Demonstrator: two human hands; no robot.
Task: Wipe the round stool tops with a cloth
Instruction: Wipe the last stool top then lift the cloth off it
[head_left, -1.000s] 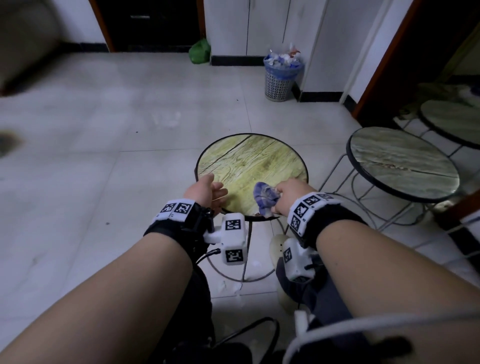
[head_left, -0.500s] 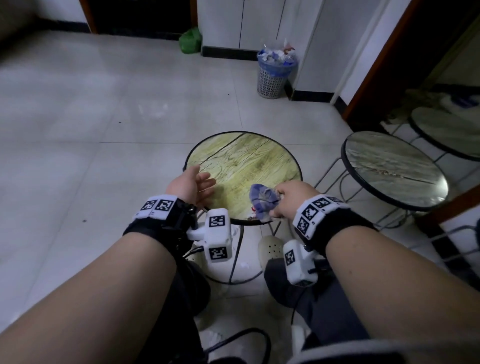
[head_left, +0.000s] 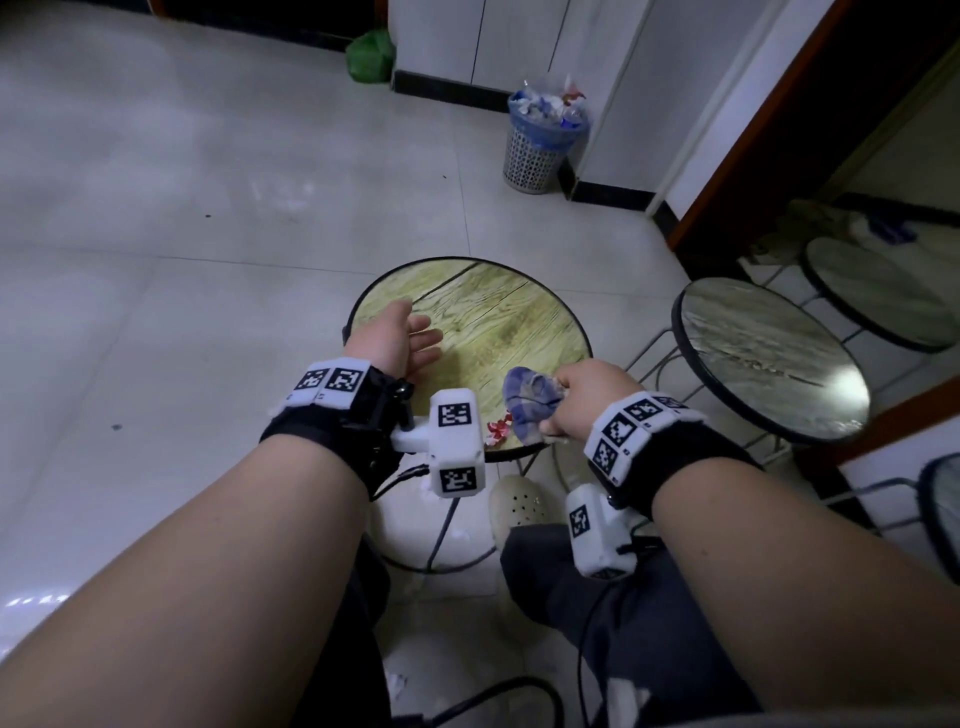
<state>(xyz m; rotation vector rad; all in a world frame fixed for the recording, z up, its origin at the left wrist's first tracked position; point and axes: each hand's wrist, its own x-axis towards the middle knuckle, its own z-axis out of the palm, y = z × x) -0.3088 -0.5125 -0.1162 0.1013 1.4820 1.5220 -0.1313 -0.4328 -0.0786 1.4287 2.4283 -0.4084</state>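
Observation:
A round stool with a yellow-green wood-grain top (head_left: 488, 312) stands right in front of me. My right hand (head_left: 587, 402) grips a bunched blue cloth (head_left: 530, 402) at the top's near right edge. My left hand (head_left: 395, 343) hovers over the top's left side, fingers loosely extended and holding nothing. A small red-and-white scrap (head_left: 498, 431) lies on the near edge beside the cloth. A second round stool with a grey top (head_left: 769, 358) stands to the right, and part of a third (head_left: 883, 291) shows behind it.
A full mesh waste basket (head_left: 540, 140) stands by the far wall, with a green bag (head_left: 369, 52) to its left. Wire stool legs (head_left: 649, 353) fill the gap between the stools. My foot in a pale clog (head_left: 517, 506) rests under the near stool. Tiled floor stretches to the left.
The view has shifted closer and tilted down. My left hand has moved from the stool's near left rim further onto the top, fingers extended. My right hand still holds the cloth at the near edge.

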